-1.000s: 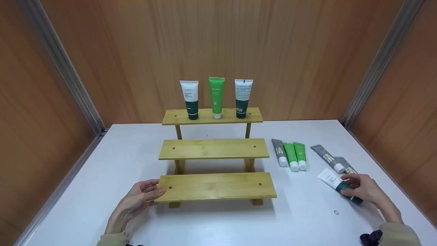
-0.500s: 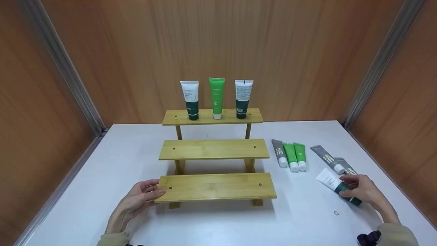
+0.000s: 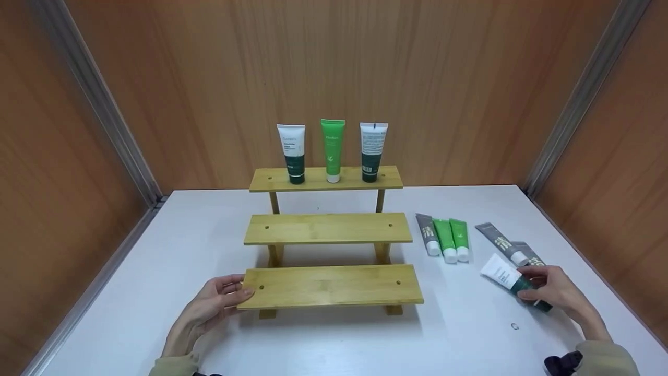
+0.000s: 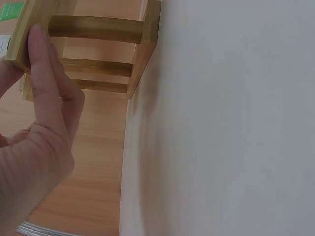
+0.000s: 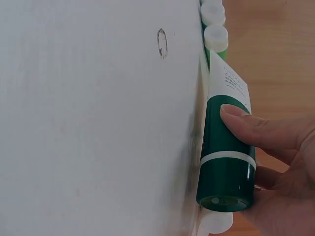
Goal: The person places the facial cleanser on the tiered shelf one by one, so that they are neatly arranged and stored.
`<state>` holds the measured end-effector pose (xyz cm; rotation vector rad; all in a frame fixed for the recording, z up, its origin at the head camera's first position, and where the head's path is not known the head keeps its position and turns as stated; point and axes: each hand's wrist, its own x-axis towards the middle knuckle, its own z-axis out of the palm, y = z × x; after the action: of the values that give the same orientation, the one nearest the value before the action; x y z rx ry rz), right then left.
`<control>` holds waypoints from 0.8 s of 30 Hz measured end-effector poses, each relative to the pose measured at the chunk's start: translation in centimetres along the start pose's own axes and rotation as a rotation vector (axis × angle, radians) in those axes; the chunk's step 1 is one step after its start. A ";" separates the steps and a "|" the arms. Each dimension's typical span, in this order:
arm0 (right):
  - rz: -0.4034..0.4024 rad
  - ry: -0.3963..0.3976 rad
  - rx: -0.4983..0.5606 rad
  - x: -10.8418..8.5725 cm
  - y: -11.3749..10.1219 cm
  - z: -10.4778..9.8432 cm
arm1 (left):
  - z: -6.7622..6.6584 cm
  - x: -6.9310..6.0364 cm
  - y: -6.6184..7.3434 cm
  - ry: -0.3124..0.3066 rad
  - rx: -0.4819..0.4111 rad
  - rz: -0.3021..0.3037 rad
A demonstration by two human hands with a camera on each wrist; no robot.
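Note:
My left hand (image 3: 209,305) pinches the left end of the lowest step of a three-tier bamboo display stand (image 3: 334,286). In the left wrist view its fingers (image 4: 43,73) lie against the underside of that step. At the right, my right hand (image 3: 554,291) grips a white and dark green squeeze tube (image 3: 502,272) by its green capped half. The right wrist view shows the thumb on the green part of the tube, with the white end pointing away. Two grey tubes (image 3: 500,241) lie just beyond this hand, one partly hidden.
On the top tier stand a white and green tube (image 3: 294,151), a green tube (image 3: 333,149) and another white and green tube (image 3: 372,149). A grey tube (image 3: 428,234) and two green tubes (image 3: 444,237) lie right of the stand. Wooden panels (image 3: 334,62) enclose the white table (image 3: 334,347).
My right hand has shifted slightly left with the tube, whose white end has moved left and a little up in the view. The left hand keeps its place on the stand.

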<state>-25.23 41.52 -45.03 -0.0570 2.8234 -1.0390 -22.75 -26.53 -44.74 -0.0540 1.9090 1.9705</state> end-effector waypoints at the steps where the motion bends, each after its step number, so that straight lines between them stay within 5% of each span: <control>1: -0.001 0.000 0.004 0.0 0.0 0.0 | 0.0 0.0 0.0 0.000 0.001 0.000; 24: -0.048 0.047 0.148 0.7 -3.2 0.6 | 0.1 -0.2 0.2 0.015 -0.021 -0.004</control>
<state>-25.86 38.66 -43.51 -0.0872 2.7891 -1.2728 -22.60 -26.44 -44.50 -0.0780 1.8962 1.9932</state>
